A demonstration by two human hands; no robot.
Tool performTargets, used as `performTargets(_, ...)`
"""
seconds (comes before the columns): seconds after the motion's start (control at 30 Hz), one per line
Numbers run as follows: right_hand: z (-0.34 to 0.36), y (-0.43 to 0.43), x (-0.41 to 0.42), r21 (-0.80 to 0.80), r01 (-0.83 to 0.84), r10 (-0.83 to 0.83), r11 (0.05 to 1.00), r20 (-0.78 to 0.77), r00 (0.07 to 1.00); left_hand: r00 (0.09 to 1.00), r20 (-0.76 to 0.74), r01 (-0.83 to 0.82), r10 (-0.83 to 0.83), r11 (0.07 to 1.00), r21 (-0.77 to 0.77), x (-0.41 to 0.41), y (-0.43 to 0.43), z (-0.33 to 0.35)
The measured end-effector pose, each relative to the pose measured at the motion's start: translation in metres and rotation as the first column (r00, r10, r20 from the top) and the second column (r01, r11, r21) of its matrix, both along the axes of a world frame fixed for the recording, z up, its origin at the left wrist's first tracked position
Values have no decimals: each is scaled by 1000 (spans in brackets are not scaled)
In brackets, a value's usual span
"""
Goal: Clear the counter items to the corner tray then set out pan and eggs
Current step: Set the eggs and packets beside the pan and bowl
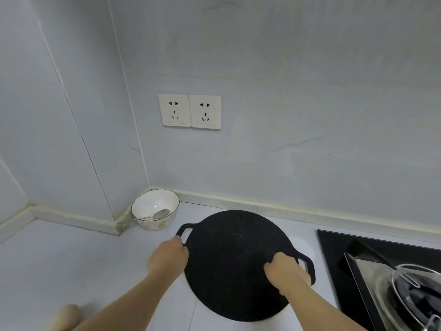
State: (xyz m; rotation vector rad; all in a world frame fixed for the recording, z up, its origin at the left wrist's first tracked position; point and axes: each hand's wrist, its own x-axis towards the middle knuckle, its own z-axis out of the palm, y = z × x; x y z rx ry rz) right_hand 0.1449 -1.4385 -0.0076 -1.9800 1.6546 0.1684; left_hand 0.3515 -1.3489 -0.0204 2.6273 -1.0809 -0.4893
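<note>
Trouble from here would most likely be a tilt or a slip. The black, round, flat speckled pan is wide and is gripped only at its two opposite edges, so an uneven lift could drop one side onto the pale grey counter. A swing to the right could knock its far handle against the black glass cooktop or the clear glass lid lying there. A push toward the corner could strike the white ceramic bowl with its metal spoon, which stands near the pan's left loop handle but apart from it.

The left hand is at the pan's left edge. Its fingers are curled and pinch the rim right at the base of that left handle. The right hand lies over the right edge, its fingers curled down onto the dark surface just inside the right loop handle; its thumb is hidden, so I cannot tell how deep that hold goes. Both hands seem closed on the pan and carry nothing else.

The pan sits between the two hands, in the middle of the counter, left of the cooktop and below the two white wall sockets. Whether it rests flat or is slightly raised, I cannot tell. No eggs are in view, so that part of the task looks not yet done.
</note>
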Motion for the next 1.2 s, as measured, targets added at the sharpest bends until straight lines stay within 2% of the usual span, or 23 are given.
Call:
performTargets(0.1,-4,0,30,11,-111,110,994,84,990,981,164,-65,100,977,-204,14,-3,7)
performTargets(0.2,-15,5,53,61,-196,192,979,59,980,949,298,-35,102,974,-222,31,-1,-3)
performTargets(0.33,-25,15,77,77,-267,269,960,-5,963,969,246,5,-4,1000,-4,44,1,-22)
performTargets(0.4,-29,21,90,49,-334,334,941,1,942,976,215,20,-27,999,35,49,2,-31)
performTargets(0.6,-46,34,117,122,-477,489,871,-114,865,985,157,69,-68,998,-3,60,1,-42)
performTargets(0.73,-50,31,122,117,-490,502,864,-115,857,995,80,65,-57,993,-101,71,-5,-40)
performTargets(0.83,-50,28,123,125,-498,511,858,-113,852,998,49,49,-44,994,-100,81,-10,-42)
performTargets(1.03,-52,23,127,141,-513,529,847,-119,840,988,151,35,-37,999,17,95,-23,-39)
performTargets(1.2,-52,21,128,117,-528,539,841,-107,835,972,230,-38,48,998,-45,110,-40,-36)
